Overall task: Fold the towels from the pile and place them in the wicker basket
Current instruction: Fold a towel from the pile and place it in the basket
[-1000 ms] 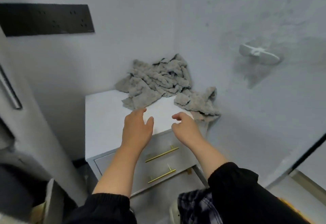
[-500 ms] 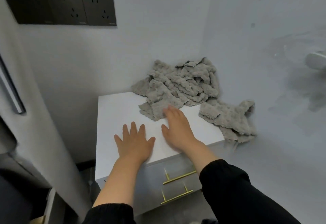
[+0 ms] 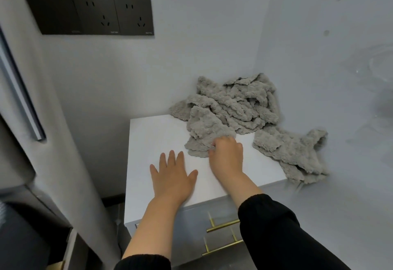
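Towel (image 3: 203, 129) edge pinched by right grip (image 3: 227, 157) (knuckles bent); left grip (image 3: 172, 176) flat on cabinet top (image 3: 152, 135).

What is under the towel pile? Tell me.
The white cabinet top shows beneath the towel pile; the right hand grips its near edge. Anything buried under the folds is hidden.

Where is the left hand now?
Head view: the left hand lies flat on the white cabinet top, just left of the right hand, which grips a towel.

Tiny print on socket panel (image 3: 91, 12), prob. brand, unreadable.
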### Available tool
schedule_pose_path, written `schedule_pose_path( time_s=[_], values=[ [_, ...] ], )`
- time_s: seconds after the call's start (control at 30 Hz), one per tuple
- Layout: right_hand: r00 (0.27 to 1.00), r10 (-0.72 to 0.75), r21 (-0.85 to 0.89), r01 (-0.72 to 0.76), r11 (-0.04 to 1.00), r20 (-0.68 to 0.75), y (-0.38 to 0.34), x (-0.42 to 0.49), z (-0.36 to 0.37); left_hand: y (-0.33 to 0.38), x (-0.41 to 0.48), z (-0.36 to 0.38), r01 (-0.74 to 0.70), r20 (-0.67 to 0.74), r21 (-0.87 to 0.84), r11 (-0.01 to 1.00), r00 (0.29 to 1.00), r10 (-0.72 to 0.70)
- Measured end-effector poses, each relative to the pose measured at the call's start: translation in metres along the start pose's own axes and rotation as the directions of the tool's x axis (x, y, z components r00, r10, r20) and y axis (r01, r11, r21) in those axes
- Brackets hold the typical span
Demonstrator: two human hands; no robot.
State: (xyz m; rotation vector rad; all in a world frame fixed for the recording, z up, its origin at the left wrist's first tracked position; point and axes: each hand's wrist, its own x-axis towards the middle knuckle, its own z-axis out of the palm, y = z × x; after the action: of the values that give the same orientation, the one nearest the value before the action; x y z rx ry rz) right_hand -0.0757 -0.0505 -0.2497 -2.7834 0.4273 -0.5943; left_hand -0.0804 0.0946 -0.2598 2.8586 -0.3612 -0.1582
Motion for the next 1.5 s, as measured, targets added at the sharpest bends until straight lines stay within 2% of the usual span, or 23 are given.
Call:
schedule_pose_path(
  time_s=[0.1,0.2,0.27,0.4,0.53,0.67,0.8,0.9,1.03,1.1,1.17,1.23,1.27,1.33,1.4,1.5],
  values=[
    [0.977,0.202,0.322,-0.171,0.931,-0.065,0.005,-0.005,-0.012,-0.001,0.000,-0.001,0.011,-0.030,-0.094,0.995,0.999,-0.014],
    [0.949,0.284,0.539,-0.169,0.825,-0.138,0.007,-0.008,-0.031,-0.001,0.003,-0.007,0.015,-0.075,-0.280,0.960,0.996,-0.037],
    [0.950,0.276,0.575,-0.145,0.805,-0.146,0.010,-0.008,-0.043,-0.002,0.005,-0.011,-0.001,-0.102,-0.405,0.915,0.994,-0.044],
    [0.951,0.308,0.604,-0.226,0.764,-0.034,0.016,-0.014,-0.054,0.000,0.000,-0.015,-0.060,-0.129,-0.553,0.831,0.992,-0.014],
    [0.948,0.314,0.736,-0.254,0.627,0.060,0.010,-0.010,-0.057,0.002,-0.006,-0.018,-0.093,-0.143,-0.631,0.770,0.990,0.002],
    [0.963,0.267,0.698,-0.215,0.683,0.035,-0.002,0.014,-0.067,-0.002,-0.001,-0.021,-0.069,-0.122,-0.693,0.717,0.992,-0.022],
    [0.947,0.297,0.735,-0.117,0.667,-0.118,-0.030,0.052,-0.091,-0.001,0.004,-0.023,-0.036,-0.097,-0.750,0.661,0.994,-0.056],
    [0.971,0.204,0.723,-0.052,0.689,-0.125,-0.050,0.071,-0.103,-0.001,0.006,-0.022,-0.030,-0.094,-0.753,0.657,0.994,-0.062],
    [0.959,0.189,0.691,0.008,0.722,-0.209,-0.060,0.088,-0.127,-0.002,0.004,-0.021,-0.022,-0.079,-0.742,0.670,0.995,-0.055],
    [0.966,0.110,0.568,0.045,0.822,-0.235,-0.062,0.097,-0.137,-0.004,0.004,-0.021,-0.021,-0.075,-0.736,0.676,0.996,-0.050],
    [0.973,-0.027,0.366,0.112,0.924,-0.230,-0.058,0.103,-0.144,-0.005,0.004,-0.021,-0.024,-0.074,-0.731,0.682,0.996,-0.043],
    [0.972,-0.147,0.142,0.174,0.974,-0.186,-0.054,0.105,-0.146,-0.006,0.004,-0.021,-0.021,-0.069,-0.718,0.696,0.997,-0.041],
    [0.972,-0.148,0.089,0.166,0.982,-0.182,-0.051,0.103,-0.147,-0.005,0.003,-0.021,-0.019,-0.065,-0.712,0.702,0.997,-0.038],
    [0.983,-0.081,0.130,0.103,0.986,-0.163,-0.046,0.099,-0.148,-0.005,0.001,-0.021,-0.016,-0.062,-0.703,0.711,0.997,-0.038],
    [0.980,0.011,0.276,0.044,0.960,-0.196,-0.040,0.094,-0.148,-0.003,-0.001,-0.023,-0.024,-0.068,-0.686,0.727,0.997,-0.031],
    [0.984,0.084,0.410,-0.012,0.912,-0.158,-0.034,0.084,-0.151,0.002,-0.006,-0.029,-0.106,-0.147,-0.714,0.692,0.989,0.000]
  ],
)
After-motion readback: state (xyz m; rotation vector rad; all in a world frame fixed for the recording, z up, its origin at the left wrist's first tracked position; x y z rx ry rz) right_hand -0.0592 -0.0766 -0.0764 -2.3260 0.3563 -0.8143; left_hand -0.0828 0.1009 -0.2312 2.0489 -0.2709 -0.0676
